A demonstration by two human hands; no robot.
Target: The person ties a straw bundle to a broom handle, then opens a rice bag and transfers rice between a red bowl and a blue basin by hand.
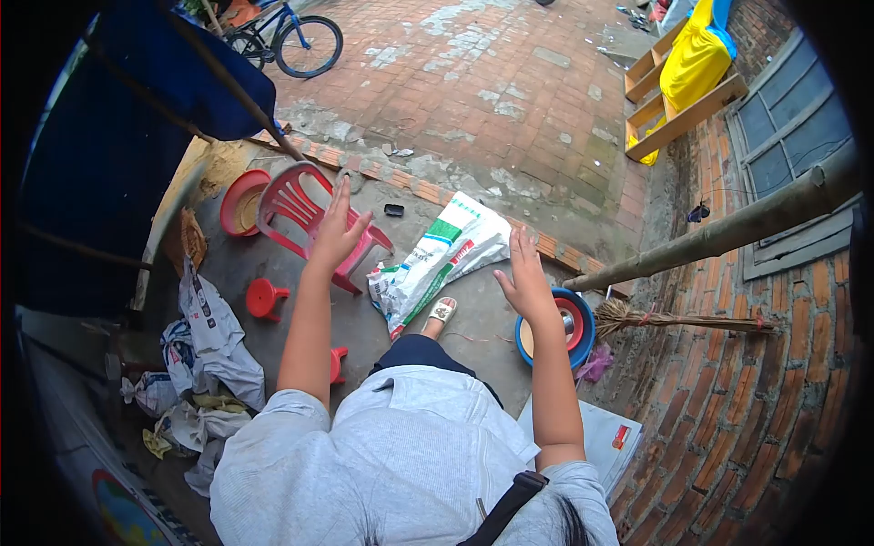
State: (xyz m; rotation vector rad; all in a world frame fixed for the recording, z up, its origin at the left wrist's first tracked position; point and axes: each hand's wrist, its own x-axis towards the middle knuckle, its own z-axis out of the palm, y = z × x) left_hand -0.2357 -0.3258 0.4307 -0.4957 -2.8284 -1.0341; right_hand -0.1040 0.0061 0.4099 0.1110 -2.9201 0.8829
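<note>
My left hand (339, 229) is raised in front of me with its fingers stretched out and nothing in it. In the view it overlaps the edge of a red plastic chair (299, 205). My right hand (528, 284) is also held up, fingers extended and thumb apart, holding nothing. Between the two, lower down on the ground, lies a white and green woven sack (446, 250), partly crumpled. Below my right hand, a blue basin (583, 305) with a red bowl inside is partly hidden by my forearm.
A red stool (264, 298) and a red basin with grain (238, 205) stand at left, above crumpled white sacks (214, 337). A straw broom (683, 320) and a wooden pole (719, 238) border the brick wall at right. Beyond the low brick edge stands a bicycle (305, 45).
</note>
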